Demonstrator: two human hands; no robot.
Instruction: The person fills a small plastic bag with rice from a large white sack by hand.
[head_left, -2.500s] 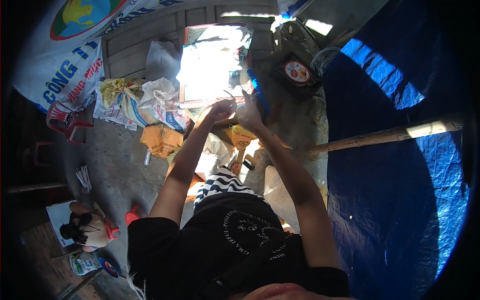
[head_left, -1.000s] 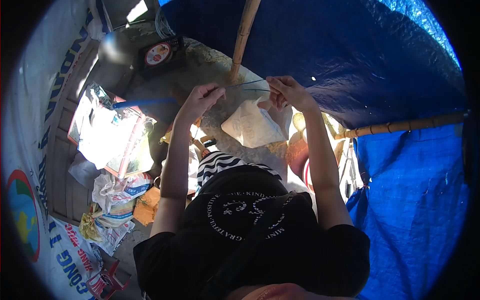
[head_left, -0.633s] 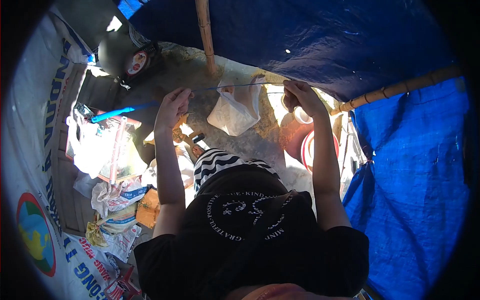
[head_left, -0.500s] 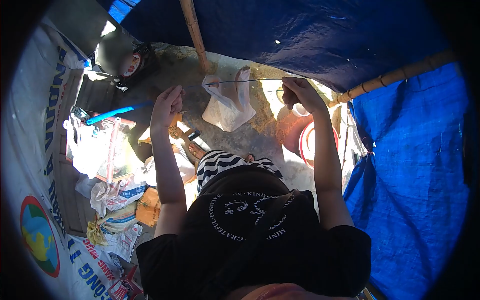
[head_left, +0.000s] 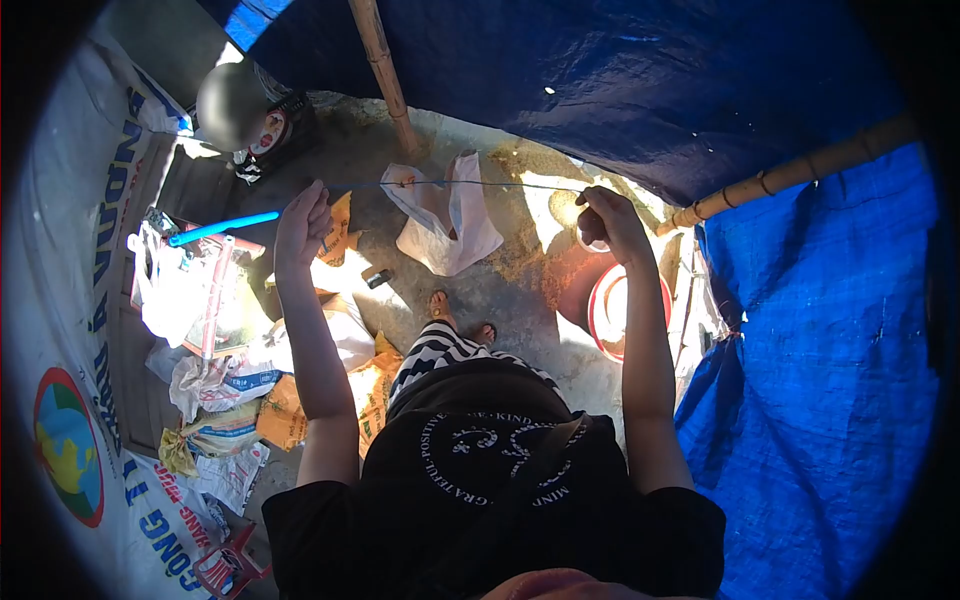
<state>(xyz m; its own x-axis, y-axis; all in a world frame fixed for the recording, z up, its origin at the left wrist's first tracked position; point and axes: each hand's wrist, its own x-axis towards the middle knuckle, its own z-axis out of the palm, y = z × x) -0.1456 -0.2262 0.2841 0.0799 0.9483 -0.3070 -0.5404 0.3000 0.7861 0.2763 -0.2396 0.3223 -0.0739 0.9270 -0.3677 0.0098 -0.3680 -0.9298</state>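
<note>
My left hand [head_left: 304, 225] is closed, pinching one end of a thin blue string [head_left: 530, 185]. The other end is in my right hand [head_left: 612, 222], which is also closed with its fingers curled. Between the two hands the string runs nearly straight and level, held out in front of me. In this view it crosses the top of a white plastic bag [head_left: 450, 245] on the ground, whose handles stand up. A bright blue rod [head_left: 223, 228] reaches toward my left hand from the left, its near end overlapped by the hand.
Bamboo poles [head_left: 384, 75] cross in front of a blue tarp [head_left: 820, 350]. Filled sacks [head_left: 225, 430] and orange-brown packages [head_left: 285, 412] lie at the left. A red-rimmed bucket [head_left: 597, 325] stands by my right forearm. At the upper left, a person [head_left: 285, 103] is beside a bench.
Both hands have come lower in the view, and my left hand has shifted left. The string between them now looks tauter and spans wider. My view has tilted slightly.
</note>
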